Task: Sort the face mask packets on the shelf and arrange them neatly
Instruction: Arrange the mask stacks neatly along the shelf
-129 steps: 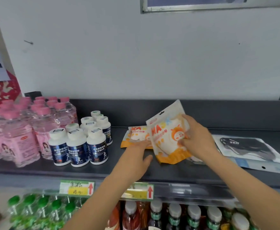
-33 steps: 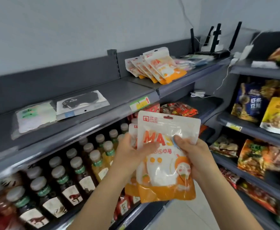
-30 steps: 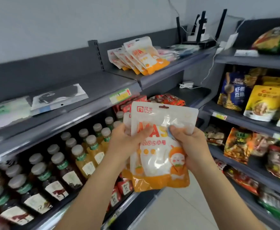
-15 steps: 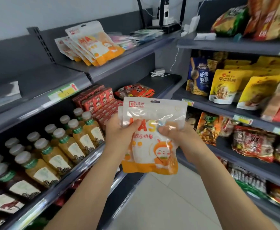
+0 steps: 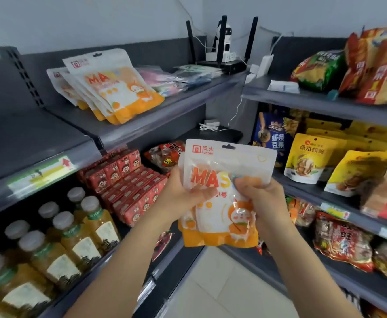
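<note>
**Mask packets held before the shelves**

I hold a small bunch of orange-and-white mask packets [image 5: 222,196] upright in front of me, in the aisle between the shelves. My left hand [image 5: 183,198] grips their left edge, thumb across the front; my right hand [image 5: 260,198] pinches the right side, fingers curled. A matching stack [image 5: 116,88] lies overlapped on the upper shelf [image 5: 165,111], up and to the left, well apart. Juice bottles [image 5: 73,235] stand below.

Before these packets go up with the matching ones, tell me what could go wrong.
1. The held packets sit slightly offset between the left hand and right hand; the rear one could slip out.
2. The fanned stack nearly reaches the front edge of the shelf; adding more may slide it off.
</note>
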`<state>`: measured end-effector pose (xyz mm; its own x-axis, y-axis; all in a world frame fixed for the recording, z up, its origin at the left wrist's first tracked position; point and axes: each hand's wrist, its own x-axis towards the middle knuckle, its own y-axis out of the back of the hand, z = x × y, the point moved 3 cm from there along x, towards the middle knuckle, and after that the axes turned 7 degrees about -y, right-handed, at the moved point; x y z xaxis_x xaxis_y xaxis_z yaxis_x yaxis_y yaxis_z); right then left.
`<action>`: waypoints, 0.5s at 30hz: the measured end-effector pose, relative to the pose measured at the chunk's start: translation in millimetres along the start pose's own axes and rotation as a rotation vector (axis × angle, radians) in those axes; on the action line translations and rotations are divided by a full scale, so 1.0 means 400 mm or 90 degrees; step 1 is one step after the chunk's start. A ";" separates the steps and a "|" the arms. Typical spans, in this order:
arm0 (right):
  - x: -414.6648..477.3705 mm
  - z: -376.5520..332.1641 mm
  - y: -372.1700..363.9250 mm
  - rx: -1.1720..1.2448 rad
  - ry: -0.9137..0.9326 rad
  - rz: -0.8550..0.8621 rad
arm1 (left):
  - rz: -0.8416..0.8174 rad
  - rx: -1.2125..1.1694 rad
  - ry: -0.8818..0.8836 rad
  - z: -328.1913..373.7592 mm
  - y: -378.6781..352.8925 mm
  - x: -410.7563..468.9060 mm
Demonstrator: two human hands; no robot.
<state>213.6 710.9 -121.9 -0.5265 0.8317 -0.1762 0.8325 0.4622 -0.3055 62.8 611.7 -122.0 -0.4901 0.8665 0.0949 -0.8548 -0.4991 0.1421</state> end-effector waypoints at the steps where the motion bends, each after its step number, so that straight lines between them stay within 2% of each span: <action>1: 0.028 -0.015 -0.015 0.003 0.006 -0.002 | -0.018 0.018 -0.014 0.000 0.009 0.033; 4: 0.107 -0.054 -0.059 0.007 0.021 -0.003 | -0.015 0.050 -0.054 0.016 0.042 0.121; 10: 0.229 -0.135 -0.144 -0.023 0.115 -0.055 | 0.113 0.049 -0.168 0.112 0.118 0.231; 15: 0.295 -0.161 -0.250 -0.149 0.190 -0.200 | 0.291 -0.026 -0.246 0.183 0.219 0.280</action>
<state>79.3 782.7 -52.1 -0.7139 0.6773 0.1777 0.6760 0.7328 -0.0770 -54.4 664.1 -26.8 -0.7184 0.4936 0.4901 -0.5819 -0.8125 -0.0346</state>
